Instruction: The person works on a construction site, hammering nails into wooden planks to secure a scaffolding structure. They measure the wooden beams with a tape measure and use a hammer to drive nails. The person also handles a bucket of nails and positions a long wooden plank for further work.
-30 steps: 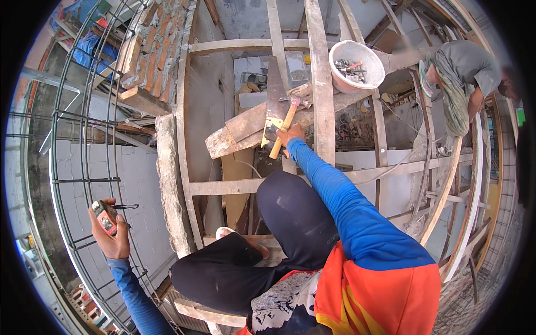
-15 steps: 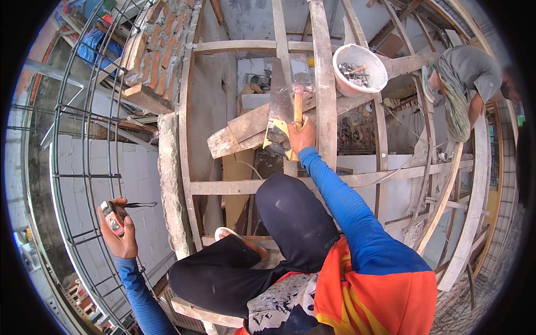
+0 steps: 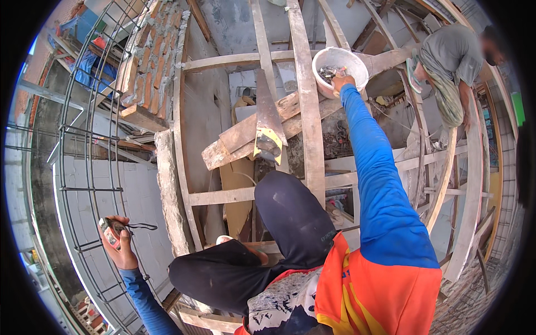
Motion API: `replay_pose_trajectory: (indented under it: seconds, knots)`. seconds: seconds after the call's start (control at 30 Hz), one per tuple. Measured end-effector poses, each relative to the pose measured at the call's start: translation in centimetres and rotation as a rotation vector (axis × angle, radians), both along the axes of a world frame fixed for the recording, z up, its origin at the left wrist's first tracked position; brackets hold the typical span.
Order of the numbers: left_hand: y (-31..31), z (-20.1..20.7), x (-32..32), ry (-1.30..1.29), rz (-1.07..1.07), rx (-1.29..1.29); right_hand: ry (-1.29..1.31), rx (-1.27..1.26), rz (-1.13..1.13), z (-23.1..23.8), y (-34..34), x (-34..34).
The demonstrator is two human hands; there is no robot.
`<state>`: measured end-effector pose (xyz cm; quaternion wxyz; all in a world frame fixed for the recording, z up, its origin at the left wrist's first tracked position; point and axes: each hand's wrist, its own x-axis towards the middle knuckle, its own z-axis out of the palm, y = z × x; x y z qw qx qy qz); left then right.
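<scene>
My left hand [image 3: 121, 245] is closed around a red and black tape measure [image 3: 113, 233], its dark strap sticking out to the right. At the white bucket [image 3: 360, 58] my right hand [image 3: 342, 82] reaches over the near rim with curled fingers. What those fingers hold is hidden. Several small metal items [image 3: 328, 71] lie inside the bucket. A handsaw [image 3: 267, 114] with a yellow and black handle rests across a worn plank [image 3: 241, 137], left of my right forearm and touched by neither hand.
I sit on wooden beams [image 3: 304, 111] with open gaps between them and a lower level below. A rebar cage [image 3: 89, 162] stands at the left, next to a brick wall [image 3: 153, 67]. A co-worker [image 3: 455, 58] bends over timber at the right.
My right hand has left the saw's handle, where it held a hammer, and moved right and away to the bucket. The saw now lies alone; the left hand still holds the tape measure.
</scene>
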<state>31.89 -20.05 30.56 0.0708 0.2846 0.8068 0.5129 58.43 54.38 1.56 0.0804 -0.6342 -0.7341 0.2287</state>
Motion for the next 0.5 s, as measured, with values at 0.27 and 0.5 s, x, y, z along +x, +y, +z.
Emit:
replay_pose_trajectory:
  seconds: [0.27, 0.5]
  knots:
    - [8.0, -0.8, 8.0, -0.397, -0.175, 0.307, 0.166, 0.135, -0.116, 6.7, -5.7, 4.7]
    - [13.7, -6.7, 9.6, -0.221, -0.268, -0.331, 0.982, -0.460, 0.528, 18.3, -35.8, -2.6]
